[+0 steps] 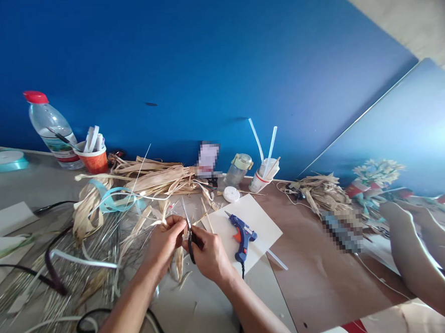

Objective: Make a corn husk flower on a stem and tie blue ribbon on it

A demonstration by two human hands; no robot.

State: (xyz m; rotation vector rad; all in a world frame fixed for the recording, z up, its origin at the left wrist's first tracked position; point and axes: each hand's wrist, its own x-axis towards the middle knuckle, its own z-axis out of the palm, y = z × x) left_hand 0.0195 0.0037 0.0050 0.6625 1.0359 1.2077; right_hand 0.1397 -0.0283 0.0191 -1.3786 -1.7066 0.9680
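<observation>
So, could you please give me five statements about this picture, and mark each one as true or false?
1. The right hand holds the scissors. True.
2. The glue gun lies on a red cloth. False: the glue gun lies on a white sheet.
3. The tall bottle has a red cap. True.
4. The left hand is on the bottle. False: the left hand is close beside the scissors; what it may hold is hard to see.
5. Two long, clear sticks stand up out of the white cup. True.
</observation>
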